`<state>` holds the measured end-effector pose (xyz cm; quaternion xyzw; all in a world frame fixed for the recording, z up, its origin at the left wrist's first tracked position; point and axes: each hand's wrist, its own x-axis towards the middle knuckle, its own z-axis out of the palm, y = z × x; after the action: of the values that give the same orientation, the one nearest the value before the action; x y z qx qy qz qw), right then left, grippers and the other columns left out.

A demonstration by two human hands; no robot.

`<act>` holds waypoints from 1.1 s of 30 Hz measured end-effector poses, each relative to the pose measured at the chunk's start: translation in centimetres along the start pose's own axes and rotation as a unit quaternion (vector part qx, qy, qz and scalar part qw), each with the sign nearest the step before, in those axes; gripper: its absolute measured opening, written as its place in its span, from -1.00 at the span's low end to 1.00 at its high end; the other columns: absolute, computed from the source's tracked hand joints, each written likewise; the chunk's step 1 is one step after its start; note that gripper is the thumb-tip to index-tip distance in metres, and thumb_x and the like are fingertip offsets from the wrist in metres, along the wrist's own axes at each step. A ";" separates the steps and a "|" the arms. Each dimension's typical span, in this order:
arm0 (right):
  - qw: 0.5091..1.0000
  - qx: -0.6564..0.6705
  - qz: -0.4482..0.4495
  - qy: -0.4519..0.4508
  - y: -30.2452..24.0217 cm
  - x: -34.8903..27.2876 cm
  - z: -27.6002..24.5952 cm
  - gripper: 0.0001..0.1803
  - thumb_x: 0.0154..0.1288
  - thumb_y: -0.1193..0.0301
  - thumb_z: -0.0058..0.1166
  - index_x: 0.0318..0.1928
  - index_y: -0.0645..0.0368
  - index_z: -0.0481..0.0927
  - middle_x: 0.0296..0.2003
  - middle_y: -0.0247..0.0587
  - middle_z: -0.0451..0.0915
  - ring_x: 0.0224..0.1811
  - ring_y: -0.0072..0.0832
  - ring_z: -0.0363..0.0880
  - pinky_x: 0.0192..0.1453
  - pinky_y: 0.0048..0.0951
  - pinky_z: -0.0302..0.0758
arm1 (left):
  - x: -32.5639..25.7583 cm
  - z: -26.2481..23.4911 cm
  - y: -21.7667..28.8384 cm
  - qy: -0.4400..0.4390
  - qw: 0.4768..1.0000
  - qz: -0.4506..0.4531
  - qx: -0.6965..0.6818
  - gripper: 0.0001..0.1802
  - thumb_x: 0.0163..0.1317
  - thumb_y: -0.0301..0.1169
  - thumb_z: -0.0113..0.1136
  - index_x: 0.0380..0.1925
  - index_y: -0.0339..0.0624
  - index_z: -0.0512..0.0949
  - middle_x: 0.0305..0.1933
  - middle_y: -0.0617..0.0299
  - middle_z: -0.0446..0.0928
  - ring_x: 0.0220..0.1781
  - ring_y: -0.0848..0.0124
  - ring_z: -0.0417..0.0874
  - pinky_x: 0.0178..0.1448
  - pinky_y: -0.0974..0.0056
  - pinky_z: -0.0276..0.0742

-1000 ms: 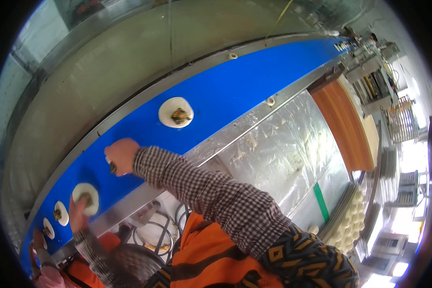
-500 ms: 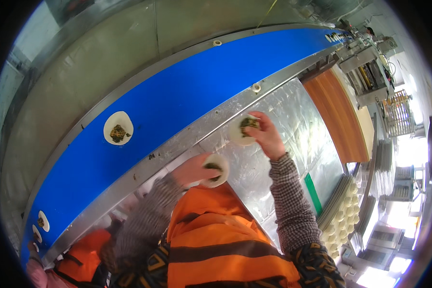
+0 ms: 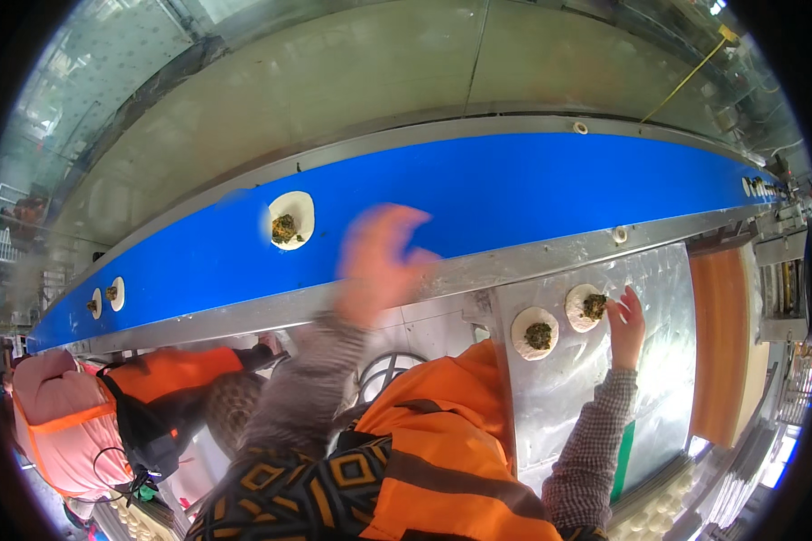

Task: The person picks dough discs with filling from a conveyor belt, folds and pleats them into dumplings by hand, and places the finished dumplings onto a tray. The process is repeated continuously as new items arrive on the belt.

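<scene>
My left hand (image 3: 377, 261) is blurred with motion, fingers spread and holding nothing, over the near edge of the blue conveyor belt (image 3: 478, 194). A round dough wrapper with green filling (image 3: 290, 220) rides on the belt to its left. My right hand (image 3: 626, 320) rests on the foil-covered work surface (image 3: 586, 397), its fingertips touching a second filled wrapper (image 3: 587, 307). A third filled wrapper (image 3: 536, 333) lies just left of that one on the foil.
Two more small wrappers (image 3: 106, 296) sit far left on the belt. A co-worker in an orange vest and pink cap (image 3: 68, 415) stands at my left. An orange board (image 3: 722, 343) lies right of the foil, and stacked white wrappers (image 3: 659, 514) sit at the lower right.
My left hand let go of its wrapper on the foil and swung up toward the belt. The right hand set its wrapper down beside it. The wrapper on the belt has shifted rightward in view.
</scene>
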<state>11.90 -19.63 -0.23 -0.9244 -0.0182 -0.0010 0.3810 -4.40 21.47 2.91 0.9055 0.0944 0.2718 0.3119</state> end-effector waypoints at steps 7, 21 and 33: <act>0.998 0.043 -0.021 -0.046 -1.1 -1.8 0.7 -0.65 0.21 0.53 0.17 0.04 0.29 0.55 -0.12 -0.19 0.63 -0.09 -0.50 0.58 0.05 -0.47 0.49 | -4.4 -15.7 -17.3 -0.075 0.971 -0.202 0.104 -0.42 -0.02 -0.47 0.39 0.07 -0.22 0.46 0.06 0.08 0.53 0.08 0.26 0.54 0.15 0.20 0.44; 0.998 -0.061 -0.023 -0.019 -0.7 -2.4 -0.7 -0.68 0.28 0.46 0.12 0.04 0.26 0.57 -0.12 -0.21 0.63 -0.12 -0.51 0.58 0.04 -0.50 0.49 | -4.7 -25.5 -28.9 -0.081 0.846 -0.526 0.029 -0.49 0.19 -0.17 0.28 0.06 -0.24 0.49 -0.08 0.21 0.55 -0.14 0.47 0.50 -0.10 0.37 0.43; 0.996 0.024 -0.021 0.087 -0.8 -6.9 -3.4 -0.70 0.13 0.42 0.25 -0.08 0.12 0.62 -0.15 -0.11 0.63 -0.12 -0.26 0.62 -0.04 -0.30 0.55 | -8.0 -39.6 -33.7 -0.379 0.852 -0.071 0.354 -0.62 0.19 -0.18 0.19 -0.04 -0.11 0.60 -0.13 0.07 0.64 -0.10 0.25 0.66 0.04 0.17 0.59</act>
<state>4.99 -21.68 2.65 -0.9108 -0.0044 -0.0886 0.4033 -32.94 65.59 4.76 0.9782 0.1231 -0.1671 0.0003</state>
